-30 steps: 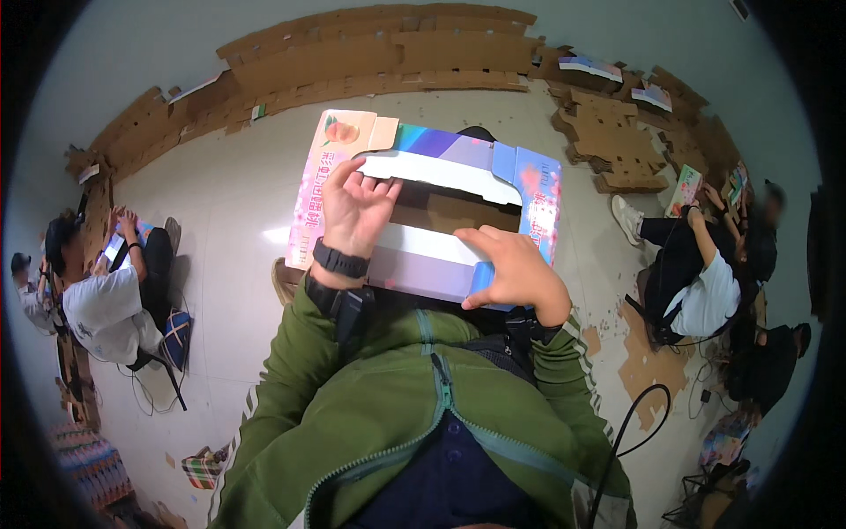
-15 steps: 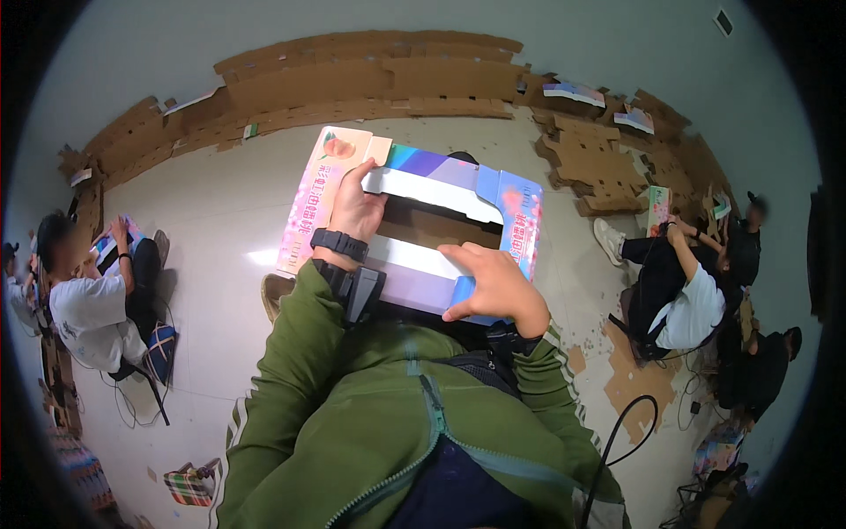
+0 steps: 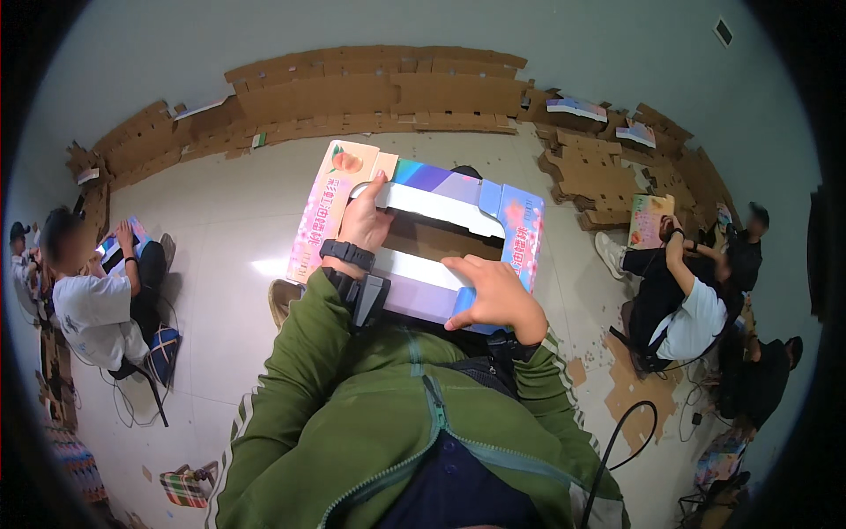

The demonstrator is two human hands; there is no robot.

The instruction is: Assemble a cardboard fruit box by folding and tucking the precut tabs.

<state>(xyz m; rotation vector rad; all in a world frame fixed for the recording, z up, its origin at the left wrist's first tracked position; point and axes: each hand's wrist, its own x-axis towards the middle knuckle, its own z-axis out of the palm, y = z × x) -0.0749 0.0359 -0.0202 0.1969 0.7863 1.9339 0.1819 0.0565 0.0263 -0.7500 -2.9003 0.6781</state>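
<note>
Left hand (image 3: 366,225), in the head view, is half curled round the left rim of a pink-and-blue carton's opening, gripping it. Right hand (image 3: 500,300), thumb and fingers spread, holds the lower edge near the right corner. That carton (image 3: 410,298), open-topped and tilted, is above the lap. Brown cardboard (image 3: 326,97) lines the far wall; a person in white (image 3: 99,304) sits at left.

A green jacket (image 3: 370,432) with teal zip (image 3: 438,414) and white-striped sleeves (image 3: 295,353); navy buttoned shirt (image 3: 445,494); black wristwatch (image 3: 348,254).
</note>
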